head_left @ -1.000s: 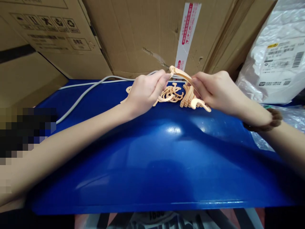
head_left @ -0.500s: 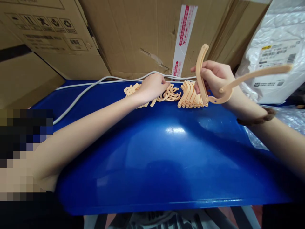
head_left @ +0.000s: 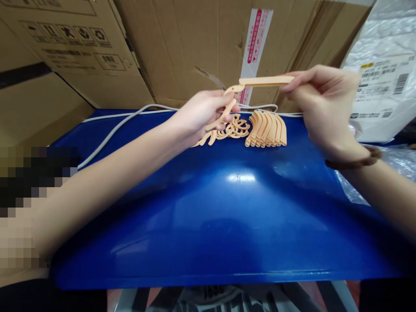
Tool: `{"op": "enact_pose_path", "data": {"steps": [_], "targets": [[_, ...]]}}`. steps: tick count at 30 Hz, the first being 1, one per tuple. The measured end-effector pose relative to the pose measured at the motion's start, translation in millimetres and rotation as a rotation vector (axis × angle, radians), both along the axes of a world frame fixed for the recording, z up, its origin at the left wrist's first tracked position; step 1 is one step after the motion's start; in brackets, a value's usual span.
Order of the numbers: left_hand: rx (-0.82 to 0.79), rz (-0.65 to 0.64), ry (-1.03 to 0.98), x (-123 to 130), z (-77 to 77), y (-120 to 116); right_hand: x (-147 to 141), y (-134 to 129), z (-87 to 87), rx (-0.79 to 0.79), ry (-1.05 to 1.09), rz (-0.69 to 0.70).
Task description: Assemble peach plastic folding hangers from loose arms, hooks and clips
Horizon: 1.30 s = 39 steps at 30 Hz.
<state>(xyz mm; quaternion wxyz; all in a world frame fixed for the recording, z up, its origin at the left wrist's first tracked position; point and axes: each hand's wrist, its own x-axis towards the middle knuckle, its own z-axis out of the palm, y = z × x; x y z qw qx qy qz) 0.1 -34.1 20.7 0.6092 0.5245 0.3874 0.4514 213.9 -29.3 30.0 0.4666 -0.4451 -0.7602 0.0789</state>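
A jointed beige plastic piece (head_left: 266, 81) is stretched between my hands above the back of the blue table (head_left: 195, 216). My right hand (head_left: 325, 102) pinches the far end of its straight arm. My left hand (head_left: 208, 113) grips the curved middle part, and another beige arm (head_left: 221, 117) angles down across its fingers. Beneath and beside my left hand lies a loose pile of small curved beige pieces (head_left: 238, 126), partly hidden by it. To the right of the pile, several longer curved beige arms (head_left: 268, 128) lie in a neat row.
Cardboard boxes (head_left: 195, 47) stand along the back and left. A white cable (head_left: 113, 138) runs along the table's rear edge. At the right are a white padded package with a label (head_left: 383, 95) and clear plastic wrap (head_left: 351, 186).
Both hands have risen. The left one has left the pile and taken hold of the beige piece, which has turned from upright to nearly level, while the right hand has shifted to its end.
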Motion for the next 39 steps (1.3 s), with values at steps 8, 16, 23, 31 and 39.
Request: {"op": "enact_pose_path", "data": {"steps": [8, 16, 23, 31, 39], "targets": [[-0.044, -0.173, 0.112, 4, -7.7, -7, -19, -15, -8.9, 0.100, -0.919, -0.249], [-0.016, -0.145, -0.002, 18, -13.4, -21, -22, -20, -11.4, 0.121, -0.905, -0.258], [0.252, 0.027, 0.255, 20, -33.8, -23, -22, -8, -19.7, -0.085, -0.823, -0.036], [0.456, 0.264, 0.673, -34, -13.2, 23, 21, 29, -1.7, -0.054, -0.418, -0.222], [0.136, 0.319, 0.856, -79, -31.6, 58, 56, 24, -19.7, 0.293, -0.842, -0.322]]}}
